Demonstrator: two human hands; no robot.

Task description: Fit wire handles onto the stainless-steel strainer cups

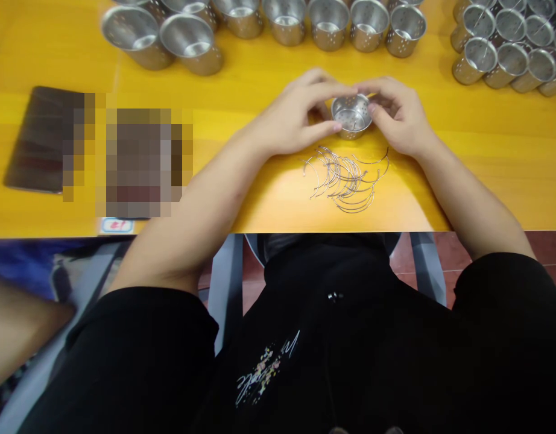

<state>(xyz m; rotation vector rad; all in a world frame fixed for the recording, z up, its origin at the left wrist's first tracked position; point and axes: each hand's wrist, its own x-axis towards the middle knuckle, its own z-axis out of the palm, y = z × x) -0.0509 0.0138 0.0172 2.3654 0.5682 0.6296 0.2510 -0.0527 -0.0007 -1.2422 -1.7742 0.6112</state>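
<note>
A small perforated metal cup point(351, 114) stands between my hands, its open top toward me. My left hand point(307, 111) is closed around its left side, with thumb and forefinger at the rim. On the other side, my right hand point(399, 114) has its thumb and fingers curled against the right edge of the cup. Whether those fingers also pinch a wire is too small to tell. Just below the cup lies a loose heap of thin curved wires point(345, 175), several of them overlapping.
Rows of similar perforated cups point(328, 27) line the back of the yellow table point(242, 90). At the back right stand more cups with wires across their tops point(474, 60). A dark flat object point(43, 138) lies on the left, near a blurred-out patch. Someone's arm point(20, 325) shows at lower left.
</note>
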